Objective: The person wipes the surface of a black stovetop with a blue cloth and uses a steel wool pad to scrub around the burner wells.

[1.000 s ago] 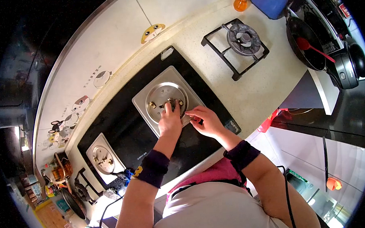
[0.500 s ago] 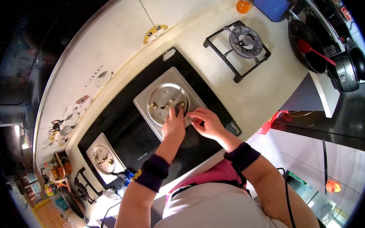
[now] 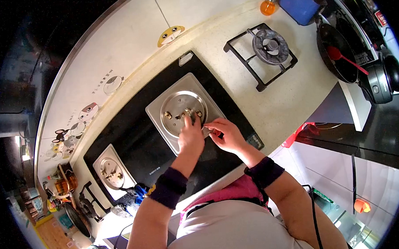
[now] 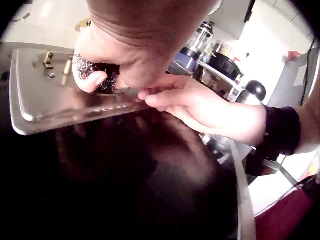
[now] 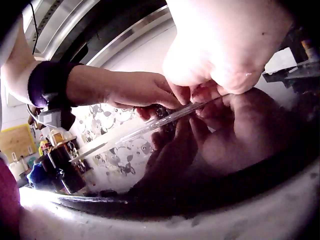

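A square steel burner plate (image 3: 155, 114) with a round recessed dish lies in the black glass hob (image 3: 134, 149). My left hand (image 3: 191, 136) bends over the near right part of its dish and grips a steel wool scrubber (image 4: 107, 75), partly hidden by the fingers. Brass burner fittings (image 3: 168, 114) stick up inside the dish beside those fingertips. At the plate's near right edge, my right hand (image 3: 227, 134) pinches the rim between thumb and forefinger. Both hands are close together in the left wrist view, the right hand (image 4: 200, 104) just beyond the scrubber.
A second steel burner plate (image 3: 118, 161) is at the hob's left end. On the counter to the right stands a black pot support with a burner ring (image 3: 270, 46). Further right, a wok (image 3: 338, 51) holds a red spatula. Blue cloth (image 3: 138, 191) lies near the front left.
My left hand has shifted slightly right and nearer over the dish, showing more of the fittings. My right hand stays at the plate's edge. The head view has moved a little.
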### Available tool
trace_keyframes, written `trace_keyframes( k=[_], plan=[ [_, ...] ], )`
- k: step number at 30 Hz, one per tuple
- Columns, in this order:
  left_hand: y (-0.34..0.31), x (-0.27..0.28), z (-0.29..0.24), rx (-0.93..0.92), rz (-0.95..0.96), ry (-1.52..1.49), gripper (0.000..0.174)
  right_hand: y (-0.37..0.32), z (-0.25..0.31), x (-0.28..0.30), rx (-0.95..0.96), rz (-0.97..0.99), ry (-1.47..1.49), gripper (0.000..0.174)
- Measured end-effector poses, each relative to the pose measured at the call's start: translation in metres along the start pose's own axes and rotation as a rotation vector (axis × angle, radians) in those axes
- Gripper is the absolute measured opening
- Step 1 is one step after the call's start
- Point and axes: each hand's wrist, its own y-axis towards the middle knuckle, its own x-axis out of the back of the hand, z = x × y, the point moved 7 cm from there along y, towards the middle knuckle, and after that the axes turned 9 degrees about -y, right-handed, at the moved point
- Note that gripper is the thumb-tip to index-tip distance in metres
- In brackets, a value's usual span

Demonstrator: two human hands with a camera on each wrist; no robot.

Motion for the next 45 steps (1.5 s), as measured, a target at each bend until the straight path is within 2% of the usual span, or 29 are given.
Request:
trace_keyframes(
  k=[4,5,8,9,12,16,20,24,31,34,38,39,42,45],
  plan=[
    [-0.004,0.01,-0.001,-0.057,-0.018,0.052,0.067,0.002,0.001,-0.001,-0.02,-0.008,0.029,0.034],
    [0.009,0.008,0.008,-0.113,-0.1,0.083,0.067,0.001,0.0,-0.001,-0.019,-0.006,0.037,0.034],
    [0.005,0.004,0.001,-0.065,-0.074,0.009,0.065,0.0,-0.001,-0.001,0.023,-0.02,-0.003,0.034],
    [-0.005,0.004,-0.004,0.01,0.058,-0.018,0.064,0.001,-0.002,-0.001,0.013,-0.009,0.004,0.034],
    [-0.012,0.0,0.0,-0.107,0.041,0.1,0.062,0.001,0.0,-0.002,-0.011,0.008,0.017,0.034],
    [0.009,0.005,0.003,-0.088,-0.1,0.133,0.067,0.003,-0.002,-0.001,-0.011,-0.002,0.011,0.032],
    [-0.013,-0.008,-0.004,-0.107,0.034,0.181,0.074,0.002,0.0,-0.002,0.02,-0.018,-0.004,0.032],
    [-0.001,0.019,0.0,-0.133,-0.035,0.14,0.069,0.0,0.001,-0.002,0.007,-0.016,0.031,0.031],
    [-0.008,0.001,0.0,-0.098,0.054,0.186,0.072,0.001,0.002,-0.001,0.006,-0.025,0.039,0.033],
    [0.009,0.012,0.001,-0.111,-0.029,0.144,0.07,0.001,0.001,0.0,0.025,-0.029,0.028,0.033],
    [-0.012,0.001,-0.004,-0.086,0.138,0.156,0.071,0.001,0.0,-0.001,0.02,-0.023,0.008,0.034],
    [-0.014,0.0,-0.003,-0.132,0.105,0.17,0.071,0.001,0.001,-0.001,0.029,-0.027,0.015,0.034],
    [0.01,0.009,0.004,-0.12,-0.013,0.146,0.07,0.001,0.001,-0.002,0.041,-0.023,0.025,0.033],
    [0.006,0.004,-0.002,-0.089,-0.027,0.095,0.069,-0.001,0.001,-0.001,0.017,-0.01,0.019,0.033]
  ],
)
